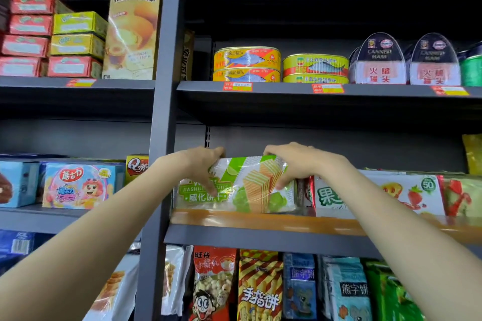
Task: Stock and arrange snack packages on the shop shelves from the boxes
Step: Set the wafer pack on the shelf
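I am gripping the wafer pack (234,185) with my left hand (202,164) and right hand (292,161), fingers curled round its ends, standing it straight on the shelf (260,224)

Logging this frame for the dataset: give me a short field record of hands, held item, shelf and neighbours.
left hand: left hand grips the wafer pack's left end
right hand: right hand grips its right end
held item: green wafer pack, lengthwise on the shelf
shelf: middle shelf with orange edge strip
right neighbour: fruit biscuit pack
above: fish cans, ham tins
below: hanging snack bags
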The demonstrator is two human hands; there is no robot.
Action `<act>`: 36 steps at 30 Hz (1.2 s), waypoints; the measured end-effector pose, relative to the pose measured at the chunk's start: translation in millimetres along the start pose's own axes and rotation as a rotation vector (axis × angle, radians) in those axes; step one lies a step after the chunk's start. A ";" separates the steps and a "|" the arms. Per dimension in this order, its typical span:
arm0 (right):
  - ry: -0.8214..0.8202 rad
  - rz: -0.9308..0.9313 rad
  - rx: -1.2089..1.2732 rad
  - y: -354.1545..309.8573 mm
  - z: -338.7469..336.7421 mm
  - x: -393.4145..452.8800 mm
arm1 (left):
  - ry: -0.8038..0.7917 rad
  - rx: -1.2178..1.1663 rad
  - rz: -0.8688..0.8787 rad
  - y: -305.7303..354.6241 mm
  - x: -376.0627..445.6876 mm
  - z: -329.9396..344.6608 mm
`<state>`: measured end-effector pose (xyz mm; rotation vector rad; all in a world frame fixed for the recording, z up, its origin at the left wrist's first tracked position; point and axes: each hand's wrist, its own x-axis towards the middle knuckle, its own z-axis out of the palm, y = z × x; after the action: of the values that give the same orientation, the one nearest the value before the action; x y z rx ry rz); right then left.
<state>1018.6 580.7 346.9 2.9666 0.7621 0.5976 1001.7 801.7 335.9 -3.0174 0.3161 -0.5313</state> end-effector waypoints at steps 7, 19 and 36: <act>-0.083 0.018 -0.031 -0.7 1.1 -18.0 | 0.010 0.098 0.034 6.5 -4.7 5.9; 0.018 0.056 -0.089 2.0 24.2 -6.3 | -0.011 0.128 -0.033 -4.9 0.7 7.5; 0.233 -0.020 0.098 -2.7 27.6 -24.5 | 0.387 0.096 0.151 15.9 -24.5 30.5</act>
<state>1007.8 573.7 312.2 3.0076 0.8589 0.9436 986.6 792.1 297.7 -2.7529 0.5154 -1.0808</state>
